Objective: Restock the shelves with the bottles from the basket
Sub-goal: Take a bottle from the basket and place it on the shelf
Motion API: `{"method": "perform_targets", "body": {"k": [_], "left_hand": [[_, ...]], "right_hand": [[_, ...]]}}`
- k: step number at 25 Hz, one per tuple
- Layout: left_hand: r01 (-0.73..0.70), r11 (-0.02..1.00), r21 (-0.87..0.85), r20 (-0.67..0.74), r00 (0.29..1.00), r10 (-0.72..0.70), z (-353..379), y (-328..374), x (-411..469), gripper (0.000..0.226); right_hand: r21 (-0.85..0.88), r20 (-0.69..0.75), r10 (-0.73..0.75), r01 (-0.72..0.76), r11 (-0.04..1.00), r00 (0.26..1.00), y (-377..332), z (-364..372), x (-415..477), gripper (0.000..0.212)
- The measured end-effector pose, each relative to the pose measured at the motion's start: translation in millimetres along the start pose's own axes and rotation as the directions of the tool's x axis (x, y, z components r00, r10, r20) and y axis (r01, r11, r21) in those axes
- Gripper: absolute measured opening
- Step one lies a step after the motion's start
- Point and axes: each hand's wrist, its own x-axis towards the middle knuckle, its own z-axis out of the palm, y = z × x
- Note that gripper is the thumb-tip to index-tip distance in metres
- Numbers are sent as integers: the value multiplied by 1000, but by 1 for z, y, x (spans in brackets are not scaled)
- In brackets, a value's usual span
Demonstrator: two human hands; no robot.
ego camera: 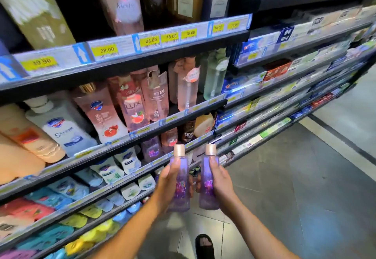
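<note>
Left hand (169, 180) is gripping the first purple bottle (181, 193), right hand (222, 181) the second purple bottle (206, 189), both upright just off the shelves' (114, 143) front edge. Next, likely: sliding them beside the shelved purple bottle (151, 151).

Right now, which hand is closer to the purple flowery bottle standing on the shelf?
Left. The left hand, holding a gold-capped clear purple plastic bottle, is just below-right of the purple flower-printed shelf bottle; the right hand, holding a matching bottle, is farther right.
</note>
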Motion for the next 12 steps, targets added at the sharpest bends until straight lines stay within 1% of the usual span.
{"method": "perform_targets", "body": {"k": [2,5,7,9,12], "left_hand": [[-33,999,27,-133,990,36,12,7,12,47],[-93,996,7,-254,963,92,27,19,24,44],[-114,993,-41,-296,950,97,30,26,29,45],[-155,986,-59,-337,933,126,29,35,33,47],[-273,962,-14,-342,905,252,28,62,34,53]], "right_hand": [[-32,51,-4,6,999,999,-8,-3,26,56],[-119,184,8,14,993,983,-27,-7,61,47],[-169,278,-16,65,983,961,-44,-4,72,46],[-139,368,-52,110,984,928,-64,3,74,48],[-146,443,-70,149,978,894,-91,18,77,51]]}}
